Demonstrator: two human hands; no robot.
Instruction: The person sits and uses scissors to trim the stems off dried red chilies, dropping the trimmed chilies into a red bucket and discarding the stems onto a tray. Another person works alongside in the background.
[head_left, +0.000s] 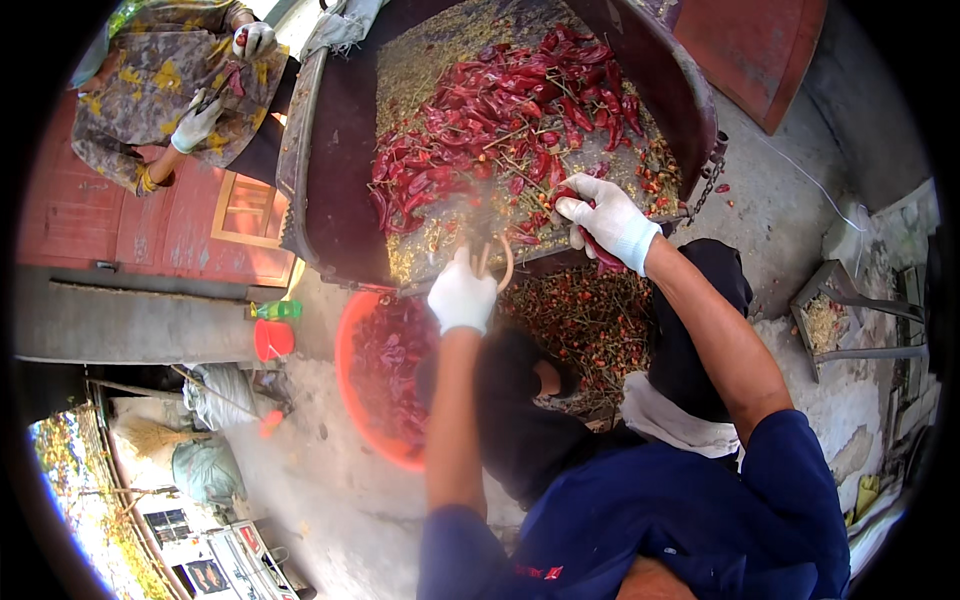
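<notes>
My left hand (463, 291), in a white glove, grips scissors with a tan loop handle (508, 262) at the near edge of a metal cart bed; their blades are blurred. To its right, my gloved right hand (609, 219) is closed around dried red chili peppers (606, 253), with some poking out below the palm. Just beyond both hands lies a heap of red chili peppers (480, 112) on a board strewn with seeds and stems. An orange-red basin (346, 375) of chilies stands below left. Cut stems and caps (585, 322) are piled beneath the cart's edge.
At upper left, a co-worker in a patterned garment (150, 82) holds a chili and a cutting tool in gloved hands. The cart's side wall (304, 150) rises at left; a chain (709, 184) hangs at right. A red bucket (273, 340) and a metal scoop-like frame (814, 322) stand farther out.
</notes>
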